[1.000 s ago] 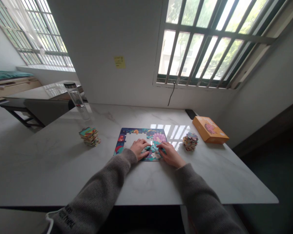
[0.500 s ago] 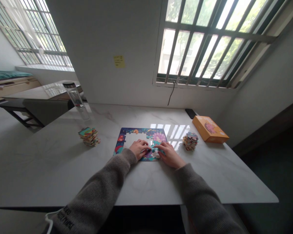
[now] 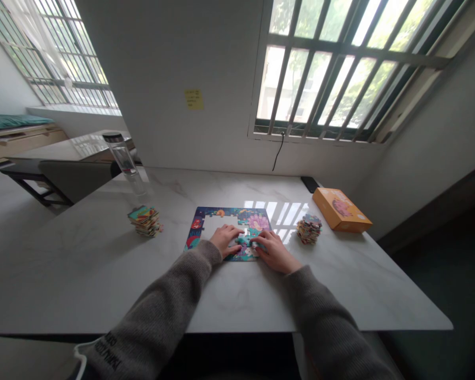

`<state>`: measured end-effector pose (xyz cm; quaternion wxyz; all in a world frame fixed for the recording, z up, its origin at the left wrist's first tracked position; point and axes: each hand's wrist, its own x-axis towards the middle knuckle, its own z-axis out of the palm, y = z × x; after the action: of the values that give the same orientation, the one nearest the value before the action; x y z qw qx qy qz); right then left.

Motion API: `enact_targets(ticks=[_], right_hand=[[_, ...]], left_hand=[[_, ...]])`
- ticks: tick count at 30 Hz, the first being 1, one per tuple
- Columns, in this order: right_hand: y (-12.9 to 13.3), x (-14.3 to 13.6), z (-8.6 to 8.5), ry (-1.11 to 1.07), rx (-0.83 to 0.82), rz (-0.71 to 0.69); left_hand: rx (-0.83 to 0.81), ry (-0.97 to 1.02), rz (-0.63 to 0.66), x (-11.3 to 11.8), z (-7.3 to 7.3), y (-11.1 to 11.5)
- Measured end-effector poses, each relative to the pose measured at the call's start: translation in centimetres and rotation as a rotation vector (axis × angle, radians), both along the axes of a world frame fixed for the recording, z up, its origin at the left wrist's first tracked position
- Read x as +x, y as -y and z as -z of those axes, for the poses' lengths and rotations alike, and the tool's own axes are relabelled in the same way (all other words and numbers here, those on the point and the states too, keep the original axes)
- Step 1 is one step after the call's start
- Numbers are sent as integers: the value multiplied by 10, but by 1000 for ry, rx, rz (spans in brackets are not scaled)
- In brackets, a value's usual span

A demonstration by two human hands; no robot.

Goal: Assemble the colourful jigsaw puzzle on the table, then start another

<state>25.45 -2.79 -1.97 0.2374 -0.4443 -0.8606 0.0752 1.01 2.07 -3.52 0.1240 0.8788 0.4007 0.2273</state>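
Note:
A colourful jigsaw puzzle (image 3: 257, 217) lies flat on the white marbled table, its border joined and a bare gap inside it. My left hand (image 3: 225, 240) rests over the lower middle of the puzzle, thumb and fingers apart. Just right of its fingertips sits a teal puzzle piece (image 3: 244, 240) among the joined ones. From the right, my right hand (image 3: 274, 250) reaches over the puzzle's lower right part. Its fingers are stretched out and touch the pieces beside the teal one; the spots under the fingertips are hidden.
One stack of puzzle pieces (image 3: 144, 221) stands left of the puzzle, another stack (image 3: 309, 229) to its right. Farther right are an orange box (image 3: 340, 209) and a black phone (image 3: 310, 184). A glass bottle (image 3: 121, 153) stands at the table's back left.
My left fingers have drawn back slightly from the teal piece and spread, so more of it shows. My right hand stays nearly in place, its fingertips shifted slightly.

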Motion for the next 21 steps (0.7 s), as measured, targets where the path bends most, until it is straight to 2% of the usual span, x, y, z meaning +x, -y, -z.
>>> enact_targets(ticks=[4, 11, 18, 21], right_hand=[[0, -1, -1, -5, -5, 3], [0, -1, -1, -13, -26, 10], [0, 1, -2, -28, -26, 0], [-1, 2, -1, -31, -20, 2]], left_hand=[[-21, 89, -24, 2, 0, -1], [-185, 480, 38, 11, -2, 3], [-430, 956, -15, 7, -18, -1], [-492, 1084, -55, 1, -26, -2]])
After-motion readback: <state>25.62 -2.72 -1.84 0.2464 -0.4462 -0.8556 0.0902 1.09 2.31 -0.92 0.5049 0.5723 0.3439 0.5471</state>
